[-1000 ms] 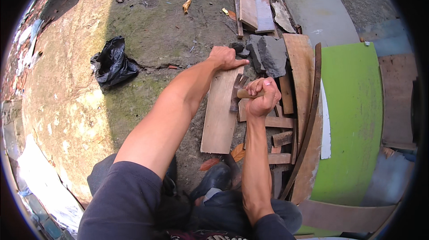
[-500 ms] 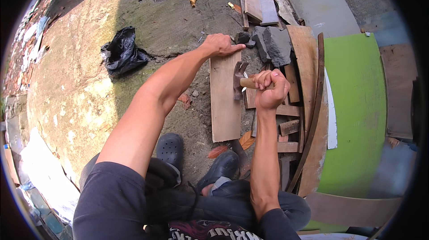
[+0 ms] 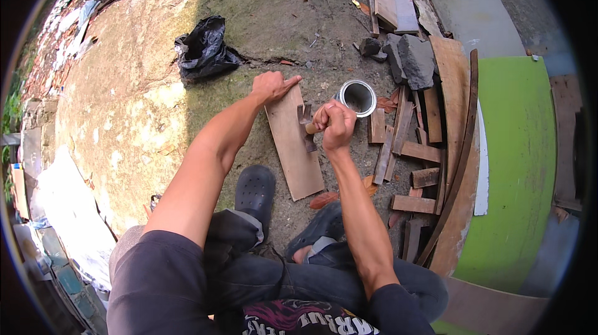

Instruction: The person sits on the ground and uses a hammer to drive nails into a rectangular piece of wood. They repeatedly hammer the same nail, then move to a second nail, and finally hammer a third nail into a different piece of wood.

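Observation:
A flat, pale wooden board point(image 3: 294, 154) lies slanted on the ground in front of my feet. My left hand point(image 3: 273, 87) grips its far end, the index finger stretched along the edge. In my right hand point(image 3: 337, 125) is a claw hammer, held by its wooden handle. The rusty hammer head point(image 3: 306, 128) is over the board's right part; whether it touches the wood I cannot tell. Just beyond my right hand stands an open, round metal can point(image 3: 373, 99), its inside partly hidden by the hand.
Wood offcuts point(image 3: 423, 151) lie piled at the right, beside grey stone chunks point(image 3: 416, 61), a long curved strip point(image 3: 464, 148) and a green panel point(image 3: 511, 167). A black plastic bag point(image 3: 208, 51) rests at the far left. My clogs point(image 3: 255, 191) flank the board's near end.
The board has shifted left and turned aslant, with my left hand at its far end. The hammer has moved left with it. The metal can, mostly hidden before, now shows.

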### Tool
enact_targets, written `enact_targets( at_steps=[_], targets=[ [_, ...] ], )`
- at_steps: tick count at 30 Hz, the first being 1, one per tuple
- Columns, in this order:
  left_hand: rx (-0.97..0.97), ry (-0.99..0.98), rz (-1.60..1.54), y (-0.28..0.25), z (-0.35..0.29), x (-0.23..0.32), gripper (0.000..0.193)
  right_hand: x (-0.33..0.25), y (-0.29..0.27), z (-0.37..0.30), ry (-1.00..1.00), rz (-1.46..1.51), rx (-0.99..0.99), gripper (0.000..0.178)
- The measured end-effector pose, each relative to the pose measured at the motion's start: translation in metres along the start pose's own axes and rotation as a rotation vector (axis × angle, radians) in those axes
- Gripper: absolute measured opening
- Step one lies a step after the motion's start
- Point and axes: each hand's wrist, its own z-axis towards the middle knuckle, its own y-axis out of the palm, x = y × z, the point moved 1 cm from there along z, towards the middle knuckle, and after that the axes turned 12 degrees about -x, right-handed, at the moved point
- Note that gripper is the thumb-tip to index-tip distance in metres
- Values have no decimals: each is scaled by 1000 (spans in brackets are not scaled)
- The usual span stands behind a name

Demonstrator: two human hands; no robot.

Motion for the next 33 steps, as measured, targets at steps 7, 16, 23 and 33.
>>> enact_targets(
  at_steps=[7,16,23,33],
  targets=[
    [17,214,136,22,20,10,69,12,-27,3,42,-21,37,32],
    [-250,239,445,29,53,37,29,22,-53,33,183,-44,175,32],
    [-314,203,449,15,52,71,32,25,-60,64,332,-80,217,33],
    [-393,238,436,0,75,74,52,20,-59,60,359,-78,198,35]
  ],
)
